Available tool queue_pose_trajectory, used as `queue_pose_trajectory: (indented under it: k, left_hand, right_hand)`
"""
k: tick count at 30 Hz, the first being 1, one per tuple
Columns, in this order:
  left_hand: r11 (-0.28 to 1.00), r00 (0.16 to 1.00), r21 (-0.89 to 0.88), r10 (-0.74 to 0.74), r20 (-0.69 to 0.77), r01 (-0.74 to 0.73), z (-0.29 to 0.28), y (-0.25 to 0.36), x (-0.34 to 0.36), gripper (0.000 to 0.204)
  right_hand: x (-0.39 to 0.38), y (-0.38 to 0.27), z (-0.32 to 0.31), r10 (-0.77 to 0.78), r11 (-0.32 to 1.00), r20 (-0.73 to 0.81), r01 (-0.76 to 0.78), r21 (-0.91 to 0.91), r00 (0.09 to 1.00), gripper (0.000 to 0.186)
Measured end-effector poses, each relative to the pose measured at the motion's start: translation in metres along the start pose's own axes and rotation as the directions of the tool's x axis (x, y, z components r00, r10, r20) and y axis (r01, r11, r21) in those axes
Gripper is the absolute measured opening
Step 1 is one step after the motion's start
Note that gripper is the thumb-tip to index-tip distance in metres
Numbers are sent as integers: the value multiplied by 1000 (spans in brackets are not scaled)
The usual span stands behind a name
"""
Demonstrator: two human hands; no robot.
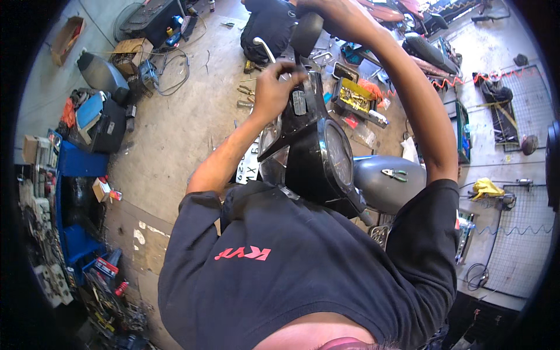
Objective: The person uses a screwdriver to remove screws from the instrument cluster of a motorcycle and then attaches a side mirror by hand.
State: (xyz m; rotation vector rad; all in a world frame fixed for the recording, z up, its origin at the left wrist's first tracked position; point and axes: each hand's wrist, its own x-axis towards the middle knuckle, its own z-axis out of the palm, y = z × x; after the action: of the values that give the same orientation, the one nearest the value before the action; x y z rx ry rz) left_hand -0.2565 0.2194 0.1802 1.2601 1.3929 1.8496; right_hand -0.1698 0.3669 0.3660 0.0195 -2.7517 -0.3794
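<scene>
A black scooter's handlebar cover (303, 166) with a round dial (338, 149) stands close in front of my chest. My left hand (274, 90) is at its far end, fingers curled in a pinch by the foot of the mirror stem; what lies between the fingertips is hidden. Above it, my right hand (341, 18) reaches over the black mirror (307, 35) and appears to grip its top; the upper picture edge cuts off some fingers. A silver brake lever (264, 50) sticks up beyond my left hand. Pliers (394, 174) lie on the grey seat (385, 189).
Right of the handlebar, a yellow tool tray (354, 98) sits on the floor. Past my left hand are a dark fabric bundle (267, 30) and loose pliers (246, 90). Farther left stands a blue shelf (81, 160). Other motorcycles (417, 49) are parked at the far right.
</scene>
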Motion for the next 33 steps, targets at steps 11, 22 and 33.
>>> queue_pose_trajectory:
  k: [11,22,33]
  left_hand:
    - [970,966,-187,-112,234,158,-27,23,26,47]
    - [951,977,-298,-23,212,88,-32,-10,10,33]
    - [996,960,-87,12,281,13,-29,-27,2,28]
  right_hand:
    - [-51,-54,20,599,795,-359,-475,378,716,68]
    - [-52,-82,-7,505,707,56,-450,545,861,71]
    - [0,-74,16,429,728,-112,-269,631,896,87]
